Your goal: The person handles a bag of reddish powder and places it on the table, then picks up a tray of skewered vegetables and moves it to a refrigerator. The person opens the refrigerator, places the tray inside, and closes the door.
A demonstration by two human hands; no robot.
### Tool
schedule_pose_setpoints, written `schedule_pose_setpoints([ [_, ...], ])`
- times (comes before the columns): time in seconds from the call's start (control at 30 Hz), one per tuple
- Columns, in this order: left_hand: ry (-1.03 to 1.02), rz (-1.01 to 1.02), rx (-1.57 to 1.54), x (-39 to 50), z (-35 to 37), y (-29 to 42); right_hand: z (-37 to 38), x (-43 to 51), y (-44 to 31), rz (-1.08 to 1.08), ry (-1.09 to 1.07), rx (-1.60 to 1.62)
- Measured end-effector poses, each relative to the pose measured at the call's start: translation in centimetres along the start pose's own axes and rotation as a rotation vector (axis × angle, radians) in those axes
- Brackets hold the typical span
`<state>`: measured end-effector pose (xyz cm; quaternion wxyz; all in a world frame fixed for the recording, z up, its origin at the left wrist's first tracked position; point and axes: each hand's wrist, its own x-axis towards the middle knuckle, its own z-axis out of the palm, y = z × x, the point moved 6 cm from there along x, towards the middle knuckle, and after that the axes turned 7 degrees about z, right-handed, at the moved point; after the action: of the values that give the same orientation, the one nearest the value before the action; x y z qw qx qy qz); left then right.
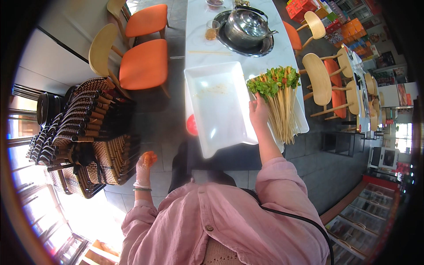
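My right hand (259, 111) is at the left edge of a pile of wooden skewers (283, 114) topped with green leaves (273, 81); its fingertips touch the leaves, and whether they grip a skewer cannot be told. The skewers lie in a white plastic tray (304, 122), their bare ends towards me. To the left, a second white tray (218, 112) holds only a few reddish-brown traces. My left hand (147, 162), in a clear glove with orange-red stains at the fingers, hangs beside the table with its fingers curled; whether it holds anything cannot be told.
On the marble-patterned table (198, 59) stand a steel kettle (246, 28) in a round metal tray (265, 49) and a glass of amber liquid (211, 30). One thin stick (208, 52) lies nearby. Orange-seated chairs (144, 64) and stacked woven chairs (89, 132) stand at the left.
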<state>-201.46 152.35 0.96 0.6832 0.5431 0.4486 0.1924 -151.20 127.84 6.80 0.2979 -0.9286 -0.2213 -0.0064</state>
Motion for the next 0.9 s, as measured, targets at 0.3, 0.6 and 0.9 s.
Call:
schedule_pose_setpoints([
  [0.3, -0.013, 0.009, -0.054, 0.3, 0.3, 0.5, 0.3, -0.2, -1.1, -0.023, 0.025, -0.207],
  [0.6, -0.002, -0.002, -0.090, 0.4, 0.1, 0.0, -2.2, -1.6, -1.7, -0.045, 0.066, -0.075],
  [0.9, -0.020, 0.005, -0.025, 0.3, 0.6, 0.2, -2.2, -2.2, -1.8, -0.189, 0.107, -0.232],
])
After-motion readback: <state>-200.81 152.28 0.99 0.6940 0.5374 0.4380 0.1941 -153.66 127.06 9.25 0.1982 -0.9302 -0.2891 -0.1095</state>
